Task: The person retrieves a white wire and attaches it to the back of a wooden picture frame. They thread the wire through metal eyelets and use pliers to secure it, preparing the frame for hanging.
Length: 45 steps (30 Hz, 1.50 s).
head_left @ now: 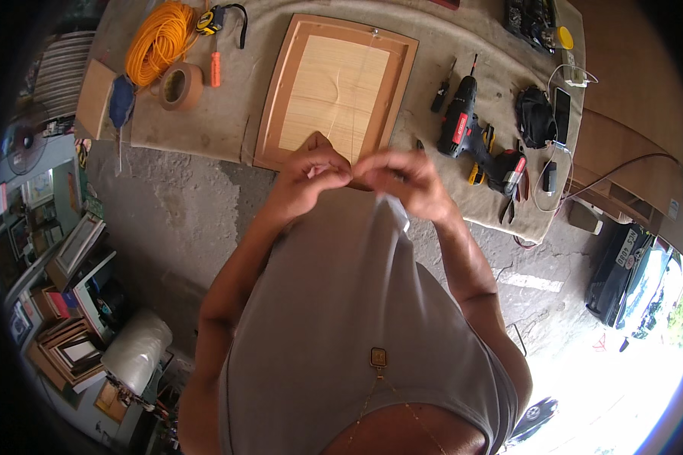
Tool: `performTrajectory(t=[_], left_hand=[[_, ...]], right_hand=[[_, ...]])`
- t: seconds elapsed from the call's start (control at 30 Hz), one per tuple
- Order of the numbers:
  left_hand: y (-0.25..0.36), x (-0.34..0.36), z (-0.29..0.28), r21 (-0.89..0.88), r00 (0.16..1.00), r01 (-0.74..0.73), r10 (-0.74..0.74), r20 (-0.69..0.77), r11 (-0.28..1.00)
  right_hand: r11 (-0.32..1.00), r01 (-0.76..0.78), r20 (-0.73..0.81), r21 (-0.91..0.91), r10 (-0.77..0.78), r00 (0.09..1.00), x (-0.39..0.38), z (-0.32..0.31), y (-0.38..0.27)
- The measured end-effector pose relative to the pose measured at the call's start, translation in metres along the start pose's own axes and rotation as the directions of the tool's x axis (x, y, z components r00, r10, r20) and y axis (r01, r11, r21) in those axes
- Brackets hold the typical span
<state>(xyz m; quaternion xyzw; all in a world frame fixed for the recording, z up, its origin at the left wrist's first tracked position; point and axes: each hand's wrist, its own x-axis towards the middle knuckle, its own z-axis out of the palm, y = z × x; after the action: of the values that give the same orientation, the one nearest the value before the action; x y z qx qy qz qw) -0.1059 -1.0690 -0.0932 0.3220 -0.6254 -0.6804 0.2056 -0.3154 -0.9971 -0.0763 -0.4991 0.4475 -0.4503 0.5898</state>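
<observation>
Brown frame (275, 98) lay on the table (212, 129); near its closer end, left hand (307, 182) and right hand (406, 180) met, fingers narrow, perhaps pinching the thin string (352, 129), but I could not surely tell. Working this string seemed the step; next move probably required steady tension.

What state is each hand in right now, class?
Left hand: closed, thumb and finger pinched, apparently on a thin string.
Right hand: fingers curled; whether it holds anything cannot be told.

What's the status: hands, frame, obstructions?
Left hand and right hand close together by near edge of frame, grip unclear. Frame flat on table. Drill to its right, clear of hands.
</observation>
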Motion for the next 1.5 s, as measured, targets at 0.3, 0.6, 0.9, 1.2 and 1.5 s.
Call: performTrajectory(t=[0.3, 0.6, 0.9, 1.2, 1.5], left_hand=[[0.009, -0.004, -0.002, 0.228, 0.99, -0.141, 0.144, 0.002, 0.963], [-0.016, 0.002, -0.001, -0.812, 0.975, 0.222, -0.119, 0.187, 0.541], [0.002, -0.009, -0.001, 0.433, 0.99, -0.139, 0.136, 0.038, 0.891], [-0.023, -0.013, -0.008, -0.907, 0.976, 0.201, -0.16, 0.151, 0.369], [-0.032, -0.023, -0.006, -0.211, 0.942, 0.272, -0.305, -0.143, 0.939]], right_hand=[[0.946, 0.031, -0.033, -0.322, -0.044, 0.998, 0.032, -0.006, 0.006], [0.962, 0.224, 0.196, -0.159, -0.191, 0.962, 0.018, 0.015, 0.029], [0.787, 0.162, 0.176, -0.596, -0.069, 0.982, 0.049, -0.005, 0.021], [0.998, -0.068, 0.246, 0.019, 0.061, 0.967, 0.034, 0.006, 0.045], [0.879, 0.336, 0.203, -0.339, -0.28, 0.938, 0.048, 0.009, 0.039]])
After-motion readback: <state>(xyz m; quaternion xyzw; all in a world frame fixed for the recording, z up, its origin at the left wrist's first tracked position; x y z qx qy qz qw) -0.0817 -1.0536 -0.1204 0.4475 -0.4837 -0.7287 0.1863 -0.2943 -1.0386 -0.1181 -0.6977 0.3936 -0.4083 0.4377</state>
